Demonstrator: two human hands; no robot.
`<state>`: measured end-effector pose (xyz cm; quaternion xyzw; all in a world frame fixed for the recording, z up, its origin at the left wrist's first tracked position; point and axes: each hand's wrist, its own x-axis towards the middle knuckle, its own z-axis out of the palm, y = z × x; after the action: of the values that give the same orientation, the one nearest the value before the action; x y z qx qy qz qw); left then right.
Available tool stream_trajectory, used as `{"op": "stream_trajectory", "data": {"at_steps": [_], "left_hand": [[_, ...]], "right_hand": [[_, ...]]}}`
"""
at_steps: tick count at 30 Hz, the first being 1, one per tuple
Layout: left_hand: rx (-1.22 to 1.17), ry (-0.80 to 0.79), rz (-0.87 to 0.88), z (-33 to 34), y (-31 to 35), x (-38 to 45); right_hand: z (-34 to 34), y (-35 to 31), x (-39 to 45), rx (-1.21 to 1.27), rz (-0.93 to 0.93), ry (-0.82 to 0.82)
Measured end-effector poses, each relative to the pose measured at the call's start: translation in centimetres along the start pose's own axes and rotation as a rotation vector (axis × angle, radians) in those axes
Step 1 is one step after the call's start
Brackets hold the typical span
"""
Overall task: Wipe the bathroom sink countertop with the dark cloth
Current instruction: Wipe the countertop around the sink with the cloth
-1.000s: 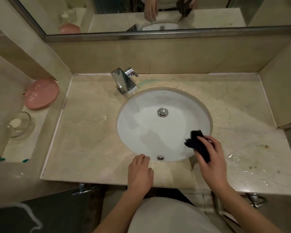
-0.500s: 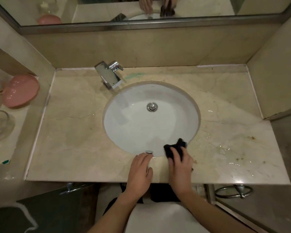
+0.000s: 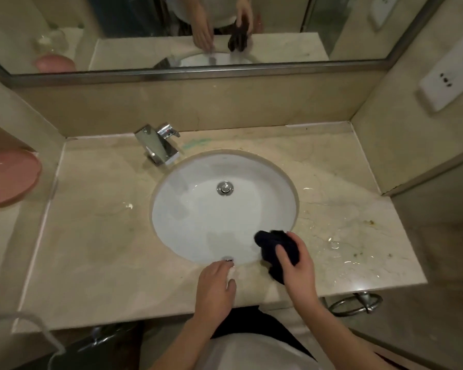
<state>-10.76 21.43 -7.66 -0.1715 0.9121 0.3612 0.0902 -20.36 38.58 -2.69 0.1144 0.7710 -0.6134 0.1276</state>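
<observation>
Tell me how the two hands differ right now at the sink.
The right hand is closed around the dark cloth; the left hand holds nothing. The left hand lies flat, palm down, on the front strip of the countertop, while the right hand is curled at the basin's front right edge. The left fingertips reach the overflow hole; the right hand's press the cloth. Both are bare.

Both forearms are bare, with no sleeve, watch or ring to see on the left hand [image 3: 216, 287] or the right hand [image 3: 298, 268]; the person wears a white top [image 3: 251, 351] over the belly; below it a dark garment [image 3: 241, 320] shows.
</observation>
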Motion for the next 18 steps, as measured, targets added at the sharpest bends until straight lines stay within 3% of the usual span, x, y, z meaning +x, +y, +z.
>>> {"op": "stream_trajectory", "data": {"at_steps": [4,7,13,18], "left_hand": [[0.06,0.036,-0.016,0.6,2.1,1.5],[-0.107,-0.048,-0.004,1.0,4.2,2.2],[-0.208,-0.106,-0.042,4.2,8.7,4.1],[-0.138,0.043,-0.161,7.3,11.4,5.0]], "right_hand": [[-5.7,0.6,0.2,0.077,0.082,0.184],[-9.7,0.6,0.4,0.071,0.093,0.224],[-17.4,0.0,5.6,-0.053,-0.031,0.292],[-23.1,3.3,11.6,-0.267,-0.04,0.354]]}}
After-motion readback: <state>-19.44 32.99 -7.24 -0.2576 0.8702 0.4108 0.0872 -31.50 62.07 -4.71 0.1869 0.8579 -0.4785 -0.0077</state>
